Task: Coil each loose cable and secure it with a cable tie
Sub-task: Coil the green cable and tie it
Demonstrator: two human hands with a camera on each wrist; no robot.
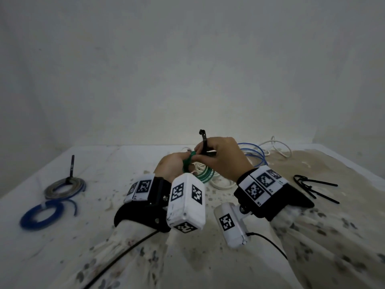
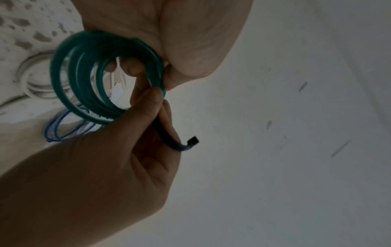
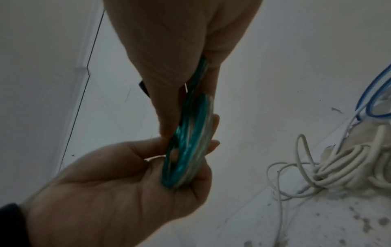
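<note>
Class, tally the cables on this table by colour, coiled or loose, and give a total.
Green cable: 1
Grey cable: 1
Blue cable: 2, a flat coil and thin loops
White cable: at least 1; too tangled to separate strands
Total: at least 5

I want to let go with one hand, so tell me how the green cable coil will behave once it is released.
The green cable coil will probably spring apart: its loops already fan out where the left hand is not pinching them. It looks thin and light, so likely floppy. The black cable tie in the right hand is not yet fastened around it.
</note>
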